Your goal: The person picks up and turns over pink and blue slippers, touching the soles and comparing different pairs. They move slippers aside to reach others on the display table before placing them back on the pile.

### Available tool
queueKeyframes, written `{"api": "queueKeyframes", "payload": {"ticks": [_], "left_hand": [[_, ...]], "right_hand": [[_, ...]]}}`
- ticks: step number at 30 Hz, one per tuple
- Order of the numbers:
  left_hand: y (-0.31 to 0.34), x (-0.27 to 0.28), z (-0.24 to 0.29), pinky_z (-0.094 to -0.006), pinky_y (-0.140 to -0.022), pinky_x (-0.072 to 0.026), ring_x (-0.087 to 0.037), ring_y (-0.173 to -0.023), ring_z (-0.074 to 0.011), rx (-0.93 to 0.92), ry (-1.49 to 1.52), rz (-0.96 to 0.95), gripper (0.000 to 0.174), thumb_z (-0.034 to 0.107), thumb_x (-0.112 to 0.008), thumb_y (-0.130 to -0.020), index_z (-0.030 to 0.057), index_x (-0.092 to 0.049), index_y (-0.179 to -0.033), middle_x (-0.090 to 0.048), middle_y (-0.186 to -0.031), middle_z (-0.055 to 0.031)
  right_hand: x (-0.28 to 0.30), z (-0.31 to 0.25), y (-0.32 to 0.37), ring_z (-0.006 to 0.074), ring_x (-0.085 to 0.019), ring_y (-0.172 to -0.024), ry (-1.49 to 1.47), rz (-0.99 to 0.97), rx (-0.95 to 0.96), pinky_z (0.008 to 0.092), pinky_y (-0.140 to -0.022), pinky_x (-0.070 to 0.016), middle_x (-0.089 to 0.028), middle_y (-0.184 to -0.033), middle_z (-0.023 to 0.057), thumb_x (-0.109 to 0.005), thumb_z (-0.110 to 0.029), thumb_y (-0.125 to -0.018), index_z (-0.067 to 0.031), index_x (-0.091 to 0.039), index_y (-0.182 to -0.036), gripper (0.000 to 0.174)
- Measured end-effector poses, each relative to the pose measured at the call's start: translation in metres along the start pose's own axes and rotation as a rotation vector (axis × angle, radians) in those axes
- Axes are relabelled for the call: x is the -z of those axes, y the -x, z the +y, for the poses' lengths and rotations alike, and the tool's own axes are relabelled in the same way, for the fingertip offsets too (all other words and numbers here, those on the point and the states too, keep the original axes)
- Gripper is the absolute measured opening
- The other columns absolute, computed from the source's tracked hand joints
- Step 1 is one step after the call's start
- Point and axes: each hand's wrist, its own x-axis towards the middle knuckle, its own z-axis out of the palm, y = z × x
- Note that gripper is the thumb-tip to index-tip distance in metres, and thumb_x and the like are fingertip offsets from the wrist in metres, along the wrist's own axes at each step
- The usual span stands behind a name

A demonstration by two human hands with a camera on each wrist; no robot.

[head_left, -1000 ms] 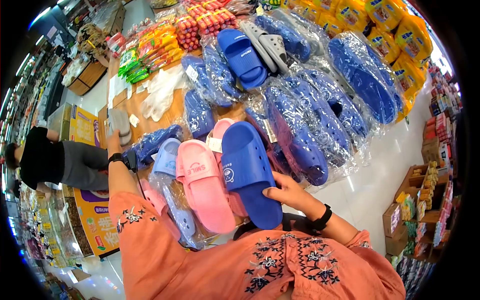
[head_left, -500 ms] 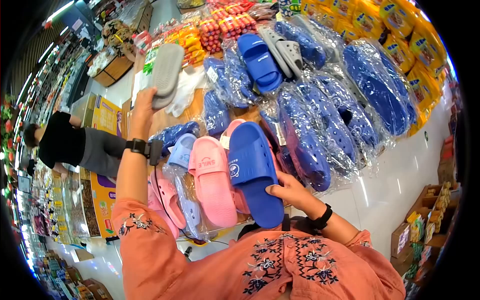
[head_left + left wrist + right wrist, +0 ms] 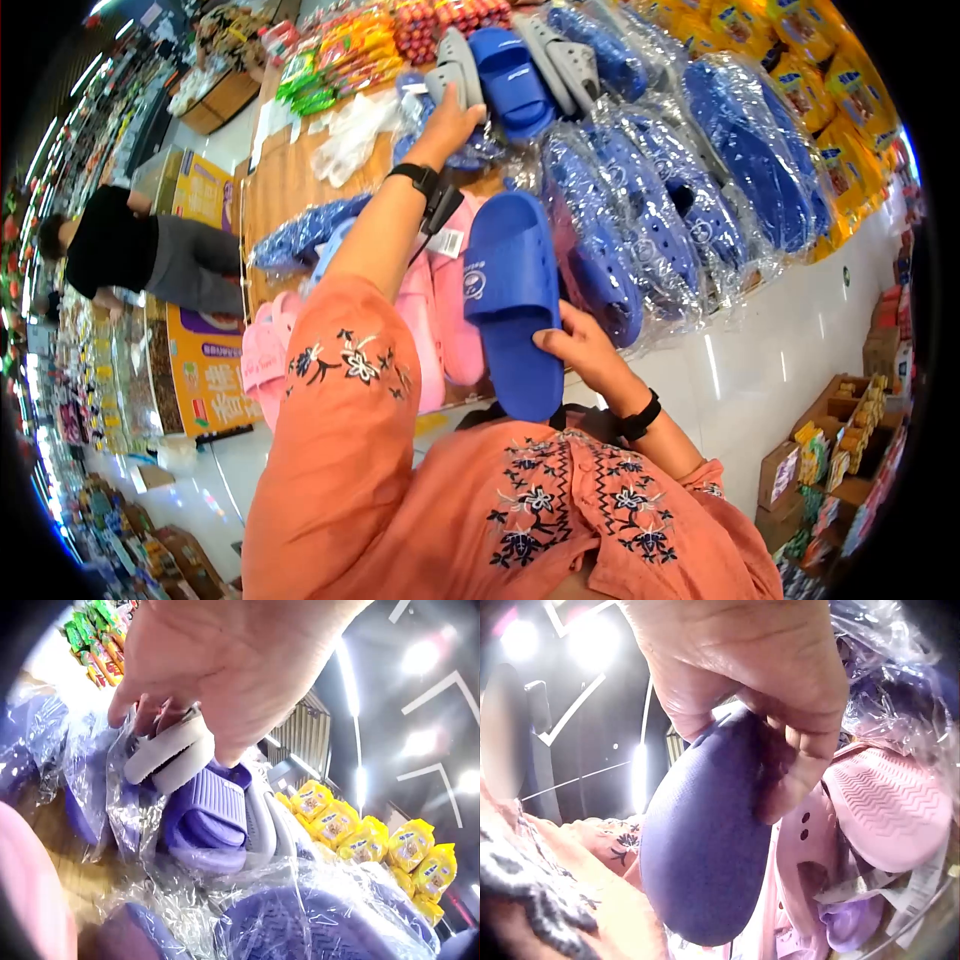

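Observation:
My left hand (image 3: 448, 128) grips a pair of grey slippers (image 3: 456, 66) at the far side of the table, right beside a blue slide with a ribbed strap (image 3: 513, 85). From the left wrist, the slippers' pale ends (image 3: 176, 759) poke out below my fingers, close over the blue slide (image 3: 206, 821). My right hand (image 3: 590, 350) pinches the edge of a blue slide with a bear print (image 3: 512, 300), thumb on its footbed, held near my body. Pink slippers (image 3: 460, 320) lie to its left, partly behind my left sleeve.
Plastic-wrapped blue clogs (image 3: 610, 220) fill the table's right side. Grey clogs (image 3: 560, 62) lie beside the ribbed slide. Yellow packs (image 3: 850, 160) are piled at the far right, and colourful snack packets (image 3: 340, 65) at the back left. A person in black (image 3: 110, 245) stands left of the table.
My left hand has lifted the grey slippers from the table's left side and carried them right, beside the ribbed blue slide. My right hand still holds the bear-print slide.

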Motion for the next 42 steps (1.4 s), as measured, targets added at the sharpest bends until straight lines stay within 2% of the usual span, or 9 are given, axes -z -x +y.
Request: {"api": "queueKeyframes", "payload": {"ticks": [3, 5, 7, 8, 12, 17, 24, 33, 42], "left_hand": [[0.019, 0.042, 0.010, -0.0414, -0.111, -0.0414, -0.051, -0.134, -0.0434, 0.081, 0.089, -0.081, 0.090, 0.044, -0.067, -0.092, -0.0100, -0.028, -0.152, -0.050, -0.143, -0.0348], [0.036, 0.085, 0.010, -0.0387, -0.100, -0.0486, -0.064, -0.112, -0.0315, 0.052, 0.036, -0.129, 0.096, 0.052, -0.067, -0.092, -0.0073, -0.025, -0.155, -0.066, -0.120, -0.0257], [0.040, 0.122, -0.046, -0.0399, -0.107, -0.0449, -0.054, -0.132, -0.0352, 0.182, 0.135, -0.136, 0.091, 0.045, -0.073, -0.088, -0.0032, -0.032, -0.154, -0.055, -0.141, -0.0279], [0.065, 0.152, -0.031, -0.0348, -0.093, -0.0509, -0.066, -0.108, -0.0263, 0.109, -0.183, -0.021, 0.081, 0.046, -0.071, -0.092, 0.0032, -0.038, -0.153, -0.067, -0.120, -0.0220], [0.113, 0.245, -0.084, -0.0399, -0.107, -0.0455, -0.057, -0.130, -0.0357, 0.232, -0.454, -0.326, 0.087, 0.037, -0.075, -0.082, 0.0009, -0.039, -0.153, -0.055, -0.144, -0.0259], [0.161, 0.255, -0.146, -0.0407, -0.109, -0.0455, -0.054, -0.132, -0.0377, 0.376, -0.662, -0.410, 0.084, 0.023, -0.078, -0.075, 0.0028, -0.045, -0.149, -0.054, -0.145, -0.0251], [0.167, 0.240, -0.123, -0.0407, -0.106, -0.0465, -0.058, -0.127, -0.0393, 0.536, -0.638, -0.591, 0.084, 0.018, -0.080, -0.069, 0.0018, -0.048, -0.145, -0.060, -0.137, -0.0254], [0.167, 0.235, -0.164, -0.0448, -0.095, -0.0512, -0.066, -0.111, -0.0402, 0.373, -0.695, -0.458, 0.065, 0.024, -0.082, -0.066, 0.0067, -0.060, -0.125, -0.069, -0.119, -0.0217], [0.145, 0.315, -0.132, -0.0392, -0.085, -0.0528, -0.070, -0.095, -0.0324, 0.192, -0.398, 0.140, 0.059, 0.030, -0.083, -0.070, -0.0008, -0.063, -0.116, -0.072, -0.102, -0.0198]], "right_hand": [[-0.004, -0.004, 0.002, 0.0083, -0.060, -0.097, -0.020, 0.002, 0.044, 0.0258, -0.087, -0.0504, -0.065, -0.111, 0.0015, -0.061, -0.016, -0.093, -0.0017, -0.058, -0.132, 0.042], [-0.003, -0.002, 0.002, 0.0086, -0.059, -0.099, -0.039, 0.001, 0.047, 0.0257, -0.089, -0.0493, -0.065, -0.112, 0.0016, -0.061, -0.015, -0.093, -0.0010, -0.058, -0.132, 0.042], [-0.004, -0.002, 0.001, 0.0091, -0.060, -0.099, -0.046, 0.002, 0.030, 0.0260, -0.089, -0.0493, -0.065, -0.112, 0.0019, -0.060, -0.014, -0.093, -0.0008, -0.058, -0.133, 0.042], [-0.005, -0.002, 0.001, 0.0094, -0.060, -0.099, -0.048, -0.001, 0.024, 0.0261, -0.089, -0.0493, -0.065, -0.112, 0.0021, -0.060, -0.014, -0.093, -0.0007, -0.058, -0.133, 0.042], [-0.014, -0.003, -0.001, 0.0104, -0.060, -0.100, -0.044, 0.026, 0.017, 0.0268, -0.090, -0.0491, -0.065, -0.113, 0.0034, -0.060, -0.013, -0.093, 0.0007, -0.059, -0.131, 0.041], [-0.017, 0.003, -0.009, 0.0103, -0.060, -0.101, -0.082, 0.020, 0.039, 0.0261, -0.092, -0.0469, -0.065, -0.113, 0.0043, -0.060, -0.014, -0.093, 0.0010, -0.059, -0.131, 0.041], [-0.024, 0.001, -0.012, 0.0111, -0.060, -0.103, -0.089, 0.072, 0.039, 0.0272, -0.095, -0.0470, -0.065, -0.114, 0.0044, -0.060, -0.016, -0.093, 0.0016, -0.057, -0.134, 0.045], [-0.033, 0.006, -0.024, 0.0112, -0.061, -0.103, -0.107, 0.029, 0.019, 0.0274, -0.095, -0.0483, -0.065, -0.118, 0.0057, -0.061, -0.018, -0.094, 0.0021, -0.057, -0.134, 0.045], [-0.049, 0.003, -0.051, 0.0145, -0.062, -0.108, 0.096, -0.139, 0.012, 0.0303, -0.097, -0.0493, -0.067, -0.118, 0.0077, -0.067, -0.026, -0.095, 0.0041, -0.052, -0.140, 0.056]]}}
